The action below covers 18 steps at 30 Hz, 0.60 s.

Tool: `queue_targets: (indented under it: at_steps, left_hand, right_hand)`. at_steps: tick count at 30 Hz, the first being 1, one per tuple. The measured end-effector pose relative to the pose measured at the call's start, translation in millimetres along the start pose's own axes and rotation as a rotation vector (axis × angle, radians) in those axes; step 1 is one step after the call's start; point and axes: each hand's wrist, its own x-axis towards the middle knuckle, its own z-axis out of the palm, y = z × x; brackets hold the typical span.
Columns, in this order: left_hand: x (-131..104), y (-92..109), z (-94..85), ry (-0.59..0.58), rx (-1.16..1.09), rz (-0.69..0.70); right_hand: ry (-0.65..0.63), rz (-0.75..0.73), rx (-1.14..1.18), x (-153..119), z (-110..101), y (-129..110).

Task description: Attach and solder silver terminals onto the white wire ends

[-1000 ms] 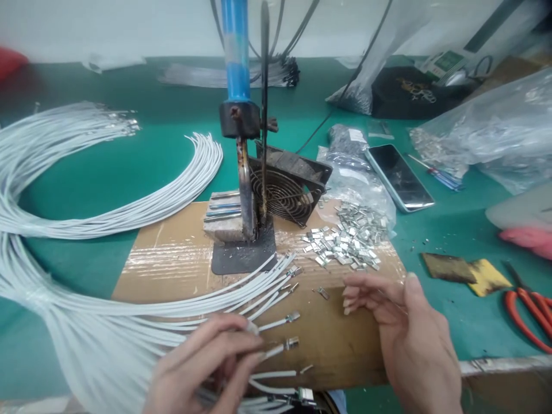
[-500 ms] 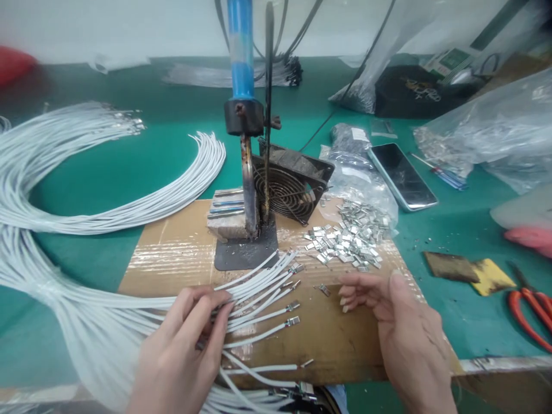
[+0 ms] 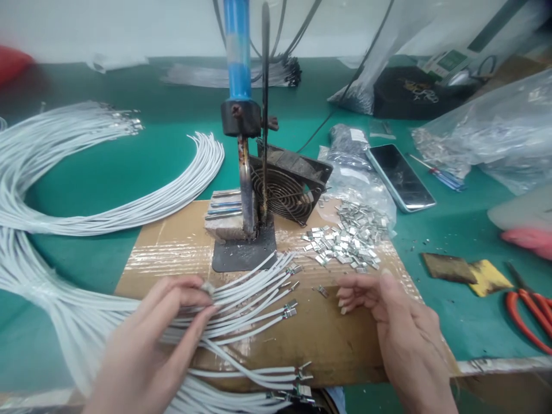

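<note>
My left hand [image 3: 166, 328] is at the bundle of white cables [image 3: 245, 293] on the cardboard sheet [image 3: 328, 339]. Its thumb and fingers are apart, with fingertips at the strands; a pale patch shows on one fingertip. Several cable ends carry small metal connectors [image 3: 290, 310], while others show no connector. Palm turned inward, my right hand [image 3: 388, 322] hovers over the right part of the cardboard, loosely curved and holding nothing. Just left of its fingertips lies a loose connector [image 3: 322, 291]. Behind it spreads a pile of metal connectors [image 3: 349, 238].
A blue-handled soldering iron [image 3: 238, 63] stands upright on a stand with a dark base plate [image 3: 224, 261]. Behind it leans a black fan [image 3: 293, 184]. On the right are a phone [image 3: 401, 177], a dirty yellow sponge [image 3: 489, 277] and red-handled pliers [image 3: 528, 310]. More coiled cables [image 3: 107, 221] lie left.
My left hand has moved left along the cables and its fingers have spread. The lower connector ends have shifted, two now lying close together. My right hand has barely moved.
</note>
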Motion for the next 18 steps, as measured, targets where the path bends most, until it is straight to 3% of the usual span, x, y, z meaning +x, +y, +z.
queue_targets:
  at_steps: [5, 9, 10, 14, 18]
  left_hand:
    - [-1.5, 14.1, -11.4, -0.182, -0.217, -0.222]
    - [14.0, 40.9, -3.8, -0.519, -0.406, -0.168]
    - [19.1, 46.5, 0.5, -0.591, -0.483, -0.223]
    - [35.4, 56.0, 17.7, -0.567, -0.863, -0.62]
    - [40.6, 51.5, 22.7, -0.475, -1.083, -0.698]
  right_hand:
    - [-0.099, -0.116, -0.29, 7.2, -0.4, -0.9]
    - [-0.186, -0.195, -0.45, 10.7, 2.7, -1.7]
    - [-0.191, -0.202, -0.471, 10.3, 3.6, -2.4]
    - [-0.163, -0.172, -0.478, 3.5, 5.1, -2.6]
    - [-0.098, -0.052, -0.37, -4.6, 6.9, 0.1]
